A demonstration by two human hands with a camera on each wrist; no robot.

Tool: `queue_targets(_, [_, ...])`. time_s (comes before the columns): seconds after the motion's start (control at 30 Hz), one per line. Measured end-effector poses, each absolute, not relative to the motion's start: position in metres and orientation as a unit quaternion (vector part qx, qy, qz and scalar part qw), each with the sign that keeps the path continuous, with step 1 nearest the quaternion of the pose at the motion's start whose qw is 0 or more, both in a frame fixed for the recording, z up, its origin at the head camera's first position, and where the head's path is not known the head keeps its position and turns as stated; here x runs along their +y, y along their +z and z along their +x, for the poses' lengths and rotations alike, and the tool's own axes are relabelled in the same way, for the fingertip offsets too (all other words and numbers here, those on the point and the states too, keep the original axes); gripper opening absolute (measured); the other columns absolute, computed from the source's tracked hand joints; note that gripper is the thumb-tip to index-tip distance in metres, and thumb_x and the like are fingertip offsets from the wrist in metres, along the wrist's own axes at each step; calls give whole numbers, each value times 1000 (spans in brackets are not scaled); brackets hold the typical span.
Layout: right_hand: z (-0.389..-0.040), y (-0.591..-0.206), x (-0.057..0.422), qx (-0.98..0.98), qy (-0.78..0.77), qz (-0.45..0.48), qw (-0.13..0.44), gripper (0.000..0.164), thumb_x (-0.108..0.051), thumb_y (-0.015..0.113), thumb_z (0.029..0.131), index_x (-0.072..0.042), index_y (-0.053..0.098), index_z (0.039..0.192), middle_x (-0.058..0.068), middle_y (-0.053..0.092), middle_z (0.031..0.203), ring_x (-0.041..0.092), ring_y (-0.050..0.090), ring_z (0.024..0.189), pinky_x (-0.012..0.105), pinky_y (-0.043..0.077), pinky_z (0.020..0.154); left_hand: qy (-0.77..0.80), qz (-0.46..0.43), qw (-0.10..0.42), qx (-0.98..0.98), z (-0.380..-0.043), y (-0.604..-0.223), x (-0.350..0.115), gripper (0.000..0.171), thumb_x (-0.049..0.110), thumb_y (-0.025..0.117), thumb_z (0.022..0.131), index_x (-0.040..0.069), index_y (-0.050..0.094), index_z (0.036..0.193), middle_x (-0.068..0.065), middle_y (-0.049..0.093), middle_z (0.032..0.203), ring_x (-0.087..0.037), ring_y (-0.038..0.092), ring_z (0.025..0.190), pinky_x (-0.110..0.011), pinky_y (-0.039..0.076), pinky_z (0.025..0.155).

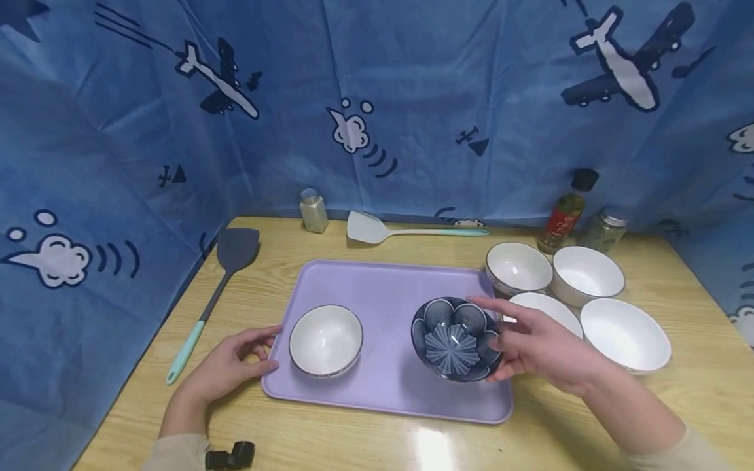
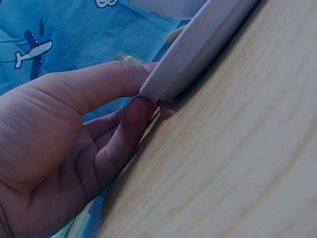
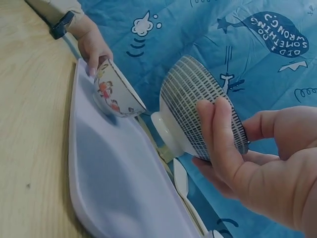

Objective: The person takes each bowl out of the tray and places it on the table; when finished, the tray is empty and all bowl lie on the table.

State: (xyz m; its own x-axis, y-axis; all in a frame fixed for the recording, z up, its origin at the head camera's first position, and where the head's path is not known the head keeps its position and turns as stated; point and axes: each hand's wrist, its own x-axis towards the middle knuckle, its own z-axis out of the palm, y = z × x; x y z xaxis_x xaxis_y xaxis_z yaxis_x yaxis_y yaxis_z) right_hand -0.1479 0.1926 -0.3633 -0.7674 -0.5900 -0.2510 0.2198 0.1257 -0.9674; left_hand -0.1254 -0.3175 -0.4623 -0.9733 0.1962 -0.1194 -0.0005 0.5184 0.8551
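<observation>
A dark blue patterned bowl (image 1: pixel 455 340) is in my right hand (image 1: pixel 533 343), held above the right part of the lilac tray (image 1: pixel 385 294). In the right wrist view the bowl (image 3: pixel 190 99) is tilted and its white foot is clear of the tray; fingers of the right hand (image 3: pixel 257 168) grip its side and rim. On the tray's left part stands a white bowl (image 1: pixel 326 341) with a dark rim and, outside, red flowers. My left hand (image 1: pixel 235 366) pinches the tray's left edge; the left wrist view shows thumb and fingers of that hand (image 2: pixel 74 134) about the rim.
Several white bowls (image 1: pixel 626 333) stand close together right of the tray. Behind them are a red-labelled bottle (image 1: pixel 562 219) and a jar (image 1: pixel 603 229). A pale spatula (image 1: pixel 368 227) and a shaker (image 1: pixel 314 212) lie at the back; a grey spatula (image 1: pixel 235 252) lies left.
</observation>
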Motion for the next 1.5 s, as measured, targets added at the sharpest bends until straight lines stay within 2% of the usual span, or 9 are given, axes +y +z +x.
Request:
queue_targets(0.2, [-140, -369, 215, 654, -650, -169, 348, 72, 7, 46, 94, -21, 27, 158, 16, 51, 135, 28, 70, 92, 50, 58, 79, 492, 65, 101, 863, -124, -462, -316, 62, 24, 80, 85, 10, 56, 140, -10, 63, 113, -11, 60, 91, -21, 46, 84])
queue_targets(0.37, [-141, -373, 235, 623, -656, -205, 372, 71, 9, 41, 98, -18, 21, 160, 13, 51, 141, 26, 68, 99, 49, 58, 79, 485, 68, 93, 867, -124, -460, -316, 61, 23, 80, 85, 10, 57, 140, -9, 63, 113, -11, 60, 91, -21, 46, 85])
queue_targets(0.63, [-137, -384, 263, 586, -666, -199, 417, 66, 6, 40, 101, -19, 21, 159, 8, 50, 143, 34, 69, 96, 50, 58, 79, 483, 67, 93, 868, -124, -458, -316, 61, 22, 80, 85, 10, 57, 140, -10, 63, 113, -11, 60, 91, -21, 46, 84])
queue_targets(0.83, [-130, -385, 275, 582, -659, -211, 427, 66, 9, 37, 101, -17, 19, 159, 11, 49, 144, 35, 69, 94, 52, 57, 77, 482, 60, 95, 869, -124, -456, -315, 62, 23, 81, 84, 9, 57, 140, -10, 64, 113, -12, 60, 92, -20, 45, 85])
queue_targets(1.03, [-121, -387, 290, 611, -640, -187, 427, 65, 6, 39, 102, -20, 23, 159, 4, 45, 143, 36, 68, 95, 50, 58, 79, 481, 58, 97, 869, -124, -457, -315, 63, 24, 81, 84, 10, 56, 141, -10, 63, 113, -13, 60, 92, -21, 45, 85])
queue_targets(1.23, [-116, -391, 305, 653, -607, -144, 429, 67, 0, 44, 102, -24, 20, 159, 18, 35, 147, 37, 61, 109, 52, 57, 81, 491, 67, 98, 863, -124, -458, -316, 62, 22, 80, 85, 9, 56, 141, -11, 63, 114, -11, 60, 92, -21, 46, 84])
queue_targets(1.33, [-113, -393, 311, 671, -592, -130, 428, 68, -2, 46, 102, -26, 20, 159, 19, 29, 150, 37, 58, 113, 53, 57, 81, 493, 68, 99, 862, -124, -457, -316, 62, 22, 80, 85, 8, 55, 141, -11, 62, 114, -12, 60, 92, -20, 46, 84])
queue_targets(1.43, [-112, -398, 315, 668, -593, -137, 428, 69, -1, 46, 102, -24, 18, 160, 19, 29, 151, 39, 60, 112, 53, 57, 80, 489, 63, 102, 864, -123, -456, -315, 63, 23, 80, 85, 9, 55, 142, -11, 62, 115, -13, 60, 93, -21, 45, 84])
queue_targets(1.5, [-111, -400, 318, 669, -594, -140, 425, 70, -1, 46, 102, -24, 17, 160, 23, 25, 153, 40, 61, 110, 53, 57, 80, 485, 58, 104, 866, -123, -456, -315, 63, 24, 80, 85, 11, 55, 142, -11, 63, 115, -13, 60, 93, -21, 45, 84])
